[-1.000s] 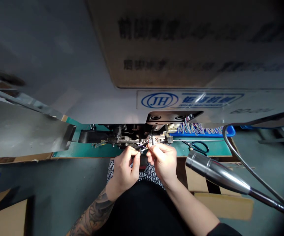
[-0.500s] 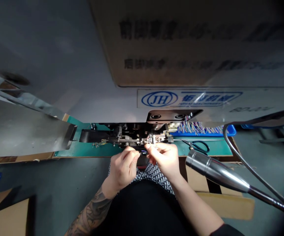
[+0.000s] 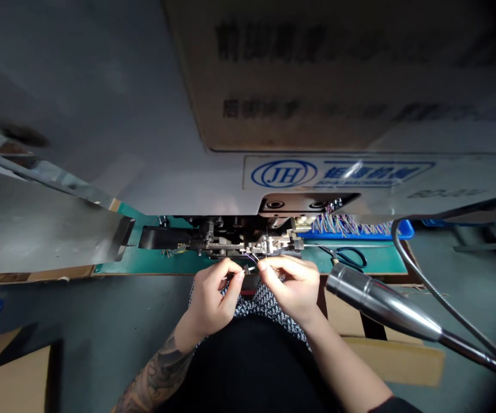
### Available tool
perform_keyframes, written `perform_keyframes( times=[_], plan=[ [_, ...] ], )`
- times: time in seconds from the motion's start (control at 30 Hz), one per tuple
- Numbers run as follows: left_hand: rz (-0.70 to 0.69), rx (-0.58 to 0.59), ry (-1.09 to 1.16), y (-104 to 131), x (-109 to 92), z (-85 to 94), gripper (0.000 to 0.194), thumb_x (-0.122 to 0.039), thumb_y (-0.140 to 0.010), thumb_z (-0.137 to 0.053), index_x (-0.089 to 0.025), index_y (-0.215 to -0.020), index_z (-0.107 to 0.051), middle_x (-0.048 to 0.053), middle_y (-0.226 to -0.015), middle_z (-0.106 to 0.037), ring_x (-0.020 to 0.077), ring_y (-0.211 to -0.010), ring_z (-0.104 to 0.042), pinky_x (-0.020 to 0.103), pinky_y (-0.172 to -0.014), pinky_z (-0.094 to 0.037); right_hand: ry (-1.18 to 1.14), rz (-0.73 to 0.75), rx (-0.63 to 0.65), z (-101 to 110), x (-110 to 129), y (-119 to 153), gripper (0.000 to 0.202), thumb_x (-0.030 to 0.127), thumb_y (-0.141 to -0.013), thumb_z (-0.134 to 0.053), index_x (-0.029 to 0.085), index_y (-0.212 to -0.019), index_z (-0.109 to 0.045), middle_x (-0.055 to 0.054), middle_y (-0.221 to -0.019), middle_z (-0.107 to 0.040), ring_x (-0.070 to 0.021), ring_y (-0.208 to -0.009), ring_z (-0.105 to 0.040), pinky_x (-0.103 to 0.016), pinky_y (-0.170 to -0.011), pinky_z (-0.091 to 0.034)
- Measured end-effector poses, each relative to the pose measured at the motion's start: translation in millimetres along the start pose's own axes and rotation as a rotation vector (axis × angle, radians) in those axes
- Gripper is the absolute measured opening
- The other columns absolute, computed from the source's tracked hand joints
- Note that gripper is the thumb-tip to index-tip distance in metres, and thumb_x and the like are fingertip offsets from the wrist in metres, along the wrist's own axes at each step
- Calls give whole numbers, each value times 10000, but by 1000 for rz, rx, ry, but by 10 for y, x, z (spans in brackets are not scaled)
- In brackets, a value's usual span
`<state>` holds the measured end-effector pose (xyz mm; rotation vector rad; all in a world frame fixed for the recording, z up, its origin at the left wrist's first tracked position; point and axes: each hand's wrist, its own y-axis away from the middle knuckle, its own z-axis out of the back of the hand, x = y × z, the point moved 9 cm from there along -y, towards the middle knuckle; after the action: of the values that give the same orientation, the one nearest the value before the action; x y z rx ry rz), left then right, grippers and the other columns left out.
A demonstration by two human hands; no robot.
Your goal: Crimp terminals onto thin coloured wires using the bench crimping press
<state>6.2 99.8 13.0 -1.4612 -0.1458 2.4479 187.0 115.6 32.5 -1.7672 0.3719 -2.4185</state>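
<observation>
Green surface (image 3: 110, 262) spreads beyond the left hand (image 3: 214, 295), whose thumb and forefinger pinch a small dark part (image 3: 247, 269) at their tips. Thin wires (image 3: 253, 258) show just right of that part, caught in the narrow pinch of the right hand (image 3: 293, 287). Farther right of this hand are scissors (image 3: 338, 253), a blue tray (image 3: 407, 229) of coloured wires (image 3: 346, 225) and a shiny metal tube (image 3: 385, 301).

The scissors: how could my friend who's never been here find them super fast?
Start at the big grey machine and look just below its bottom edge for the green tabletop. On its right side in the picture, between the blue tray and the shiny metal tube, lie the scissors. Unlike those neighbours, they have dark, looped handles.
</observation>
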Motion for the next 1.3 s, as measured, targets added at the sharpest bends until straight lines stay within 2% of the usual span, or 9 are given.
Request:
perform_keyframes(
  times=[0.13,0.27,0.57,0.7,0.8,0.9,1.07,1.2,1.3],
  plan=[
    [-117,-94,-92,28,-58,-24,92,-118,-1030,-593,-191,-983,-624,27,-856,-673,137,-744,-669,230,-623,-476,-164,-261,-137,-50,-188,73,240,338,-947,-782,205,-748,-776,21,-546,-651,-139,-457,-556,-269,-464,-475],
    [-208,-178,-224,42,-119,-34,102,-86,-1017,-602,-185,-1023,-627,46,-878,-701,155,-779,-716,236,-637,-523,-329,-449,-168,-168,-338,113,404,435,-921,-818,186,-624,-704,8,-507,-639,-114,-413,-528,-229,-418,-446],
    [-221,-224,-330,28,-160,10,98,-97,-1019,-609,-189,-1007,-640,49,-866,-739,158,-748,-747,244,-645,-572,-384,-519,-160,-225,-368,97,407,445,-908,-829,182,-622,-708,10,-508,-642,-101,-398,-519,-205,-385,-425],
    [-270,-238,-378,34,-176,18,104,-89,-1020,-625,-181,-1032,-672,60,-888,-753,166,-772,-759,261,-704,-601,-340,-466,-155,-212,-337,86,391,434,-911,-827,189,-621,-732,10,-488,-637,-111,-389,-531,-210,-375,-440],
    [-326,-256,-408,45,-198,53,138,-76,-1010,-643,-179,-1077,-707,58,-898,-766,163,-756,-760,256,-696,-597,-330,-453,-147,-180,-339,70,285,399,-894,-847,196,-699,-801,-2,-523,-673,-119,-412,-568,-214,-403,-478],
    [-343,-210,-392,38,-205,70,169,-81,-1014,-623,-196,-1075,-731,50,-892,-773,160,-743,-755,254,-687,-584,-337,-482,-36,-198,-331,35,210,377,-870,-869,198,-762,-847,-4,-527,-675,-111,-411,-560,-201,-407,-457],
    [-207,-37,-187,-14,-131,69,137,-134,-1042,-587,-196,-994,-699,38,-853,-734,162,-746,-710,283,-718,-551,-412,-532,231,-267,-256,0,350,447,-856,-861,162,-661,-803,-25,-523,-668,-106,-394,-550,-181,-369,-386],
    [-75,88,-20,-28,-45,24,140,-171,-1053,-604,-199,-934,-673,3,-802,-687,133,-698,-655,263,-667,-485,-425,-544,277,-250,-242,11,363,486,-834,-884,157,-692,-821,-32,-545,-691,-107,-403,-576,-174,-381,-413],
    [-55,83,-19,-26,-32,14,137,-168,-1051,-605,-199,-932,-665,1,-795,-672,133,-697,-642,263,-651,-463,-399,-485,202,-213,-243,10,331,440,-859,-871,168,-682,-808,-17,-534,-684,-102,-408,-576,-178,-406,-445]
  ],
)
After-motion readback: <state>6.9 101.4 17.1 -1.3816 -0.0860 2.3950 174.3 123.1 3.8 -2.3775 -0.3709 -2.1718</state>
